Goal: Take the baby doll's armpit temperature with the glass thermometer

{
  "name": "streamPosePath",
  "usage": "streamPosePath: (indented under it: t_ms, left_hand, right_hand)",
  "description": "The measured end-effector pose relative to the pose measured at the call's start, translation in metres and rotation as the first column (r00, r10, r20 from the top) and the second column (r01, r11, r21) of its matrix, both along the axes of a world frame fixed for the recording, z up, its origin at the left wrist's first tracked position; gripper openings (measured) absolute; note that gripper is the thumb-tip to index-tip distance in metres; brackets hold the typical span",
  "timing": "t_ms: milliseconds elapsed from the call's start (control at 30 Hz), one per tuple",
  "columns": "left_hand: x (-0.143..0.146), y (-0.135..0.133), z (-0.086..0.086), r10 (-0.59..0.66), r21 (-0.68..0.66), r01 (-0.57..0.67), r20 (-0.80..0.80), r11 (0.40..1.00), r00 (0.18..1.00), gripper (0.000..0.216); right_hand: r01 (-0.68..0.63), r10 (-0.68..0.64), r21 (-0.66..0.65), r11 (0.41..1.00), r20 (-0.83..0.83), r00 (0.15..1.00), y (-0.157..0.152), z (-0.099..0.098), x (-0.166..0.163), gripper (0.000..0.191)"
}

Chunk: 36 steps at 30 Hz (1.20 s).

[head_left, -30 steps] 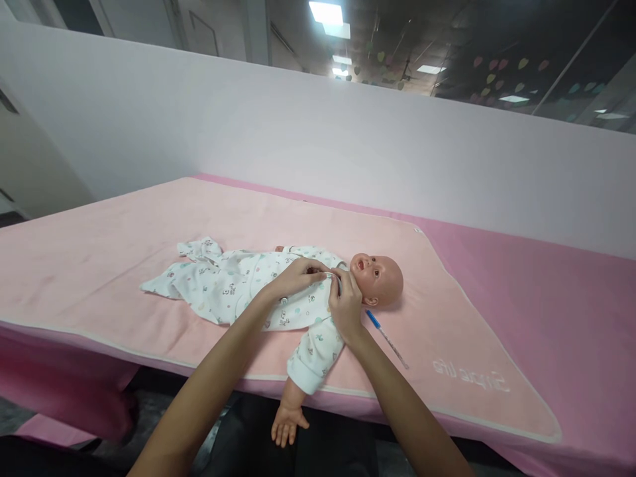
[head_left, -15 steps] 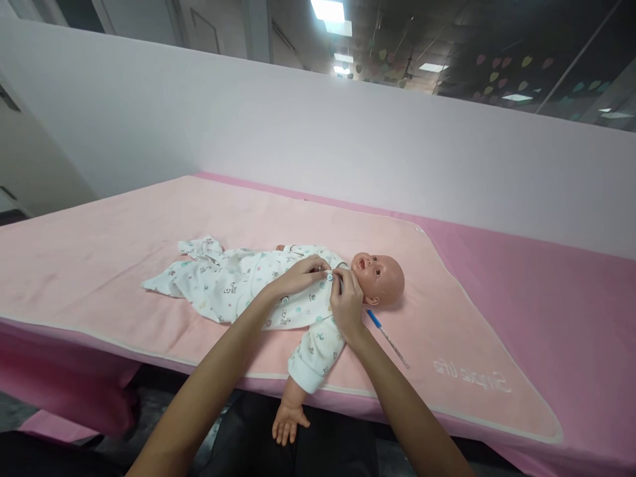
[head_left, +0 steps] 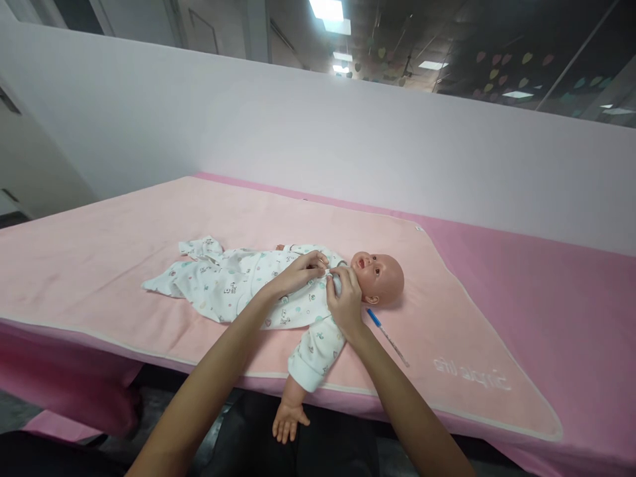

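Nearest, a bald tan plastic-looking baby doll (head_left: 385, 281) dangles one hand past the near edge of the pale-pink cloth mat (head_left: 477, 331), body on its back, head right, slim clear stick with blue end (head_left: 387, 338) near the head. Left hand (head_left: 298, 273) and right hand (head_left: 346, 301) both still pinch the white printed cloth suit (head_left: 218, 285) below its neck; round white button (head_left: 328, 272), face-on previously, now barely shows. White wall (head_left: 318, 139) behind, doll unmoved.
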<state>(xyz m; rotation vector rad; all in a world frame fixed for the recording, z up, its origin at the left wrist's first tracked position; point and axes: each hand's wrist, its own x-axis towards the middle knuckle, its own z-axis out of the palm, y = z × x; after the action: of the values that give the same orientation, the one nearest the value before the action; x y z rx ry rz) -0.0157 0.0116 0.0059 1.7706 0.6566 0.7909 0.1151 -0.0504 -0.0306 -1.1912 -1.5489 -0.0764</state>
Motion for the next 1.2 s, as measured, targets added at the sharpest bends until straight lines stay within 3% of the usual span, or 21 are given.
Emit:
streamPosePath:
  t_ms: [200, 300, 400, 533, 633, 733, 867, 1033, 1200]
  left_hand:
    - [0.001, -0.005, 0.002, 0.018, 0.071, -0.014, -0.064, 0.997, 0.998, 0.019]
    - [-0.001, -0.014, 0.001, 0.125, 0.2, -0.115, -0.038, 0.973, 0.991, 0.023]
    - [-0.007, -0.027, 0.0, 0.246, 0.328, -0.238, 0.016, 0.914, 0.969, 0.027]
    - [-0.02, -0.045, -0.009, 0.413, 0.557, -0.34, -0.006, 0.758, 0.911, 0.023]
    - [-0.03, -0.058, -0.02, 0.49, 0.754, -0.288, -0.052, 0.591, 0.87, 0.024]
    - [-0.04, -0.065, -0.03, 0.579, 0.83, -0.297, -0.038, 0.472, 0.814, 0.026]
    - [-0.057, -0.066, -0.038, 0.681, 0.876, -0.306, -0.033, 0.372, 0.732, 0.021]
    - [-0.087, -0.067, -0.043, 0.68, 0.954, -0.133, -0.09, 0.268, 0.727, 0.017]
    - [-0.107, -0.066, -0.032, 0.708, 0.992, -0.037, -0.059, 0.119, 0.704, 0.015]
  right_hand:
    - [0.021, -0.022, -0.014, 1.0, -0.025, 0.999, 0.001, 0.001, -0.001, 0.015]
    - [0.02, -0.02, 0.003, 1.0, -0.012, 1.0, 0.001, 0.005, -0.002, 0.016]
    - [-0.007, 0.001, 0.051, 0.999, 0.108, 0.994, 0.005, 0.01, -0.005, 0.019]
    - [-0.032, 0.019, 0.049, 0.998, 0.242, 0.97, 0.012, 0.017, -0.011, 0.02]
    - [-0.022, 0.01, 0.061, 0.998, 0.197, 0.98, 0.014, 0.015, -0.014, 0.021]
    - [-0.06, 0.041, 0.103, 0.993, 0.176, 0.984, 0.014, 0.01, -0.014, 0.022]
    - [-0.117, 0.087, 0.131, 0.984, 0.219, 0.972, 0.011, 0.005, -0.011, 0.02]
    - [-0.155, 0.116, 0.162, 0.975, 0.227, 0.967, 0.011, 0.005, -0.01, 0.021]
    - [-0.183, 0.132, 0.155, 0.971, 0.295, 0.946, 0.011, 0.004, -0.012, 0.025]
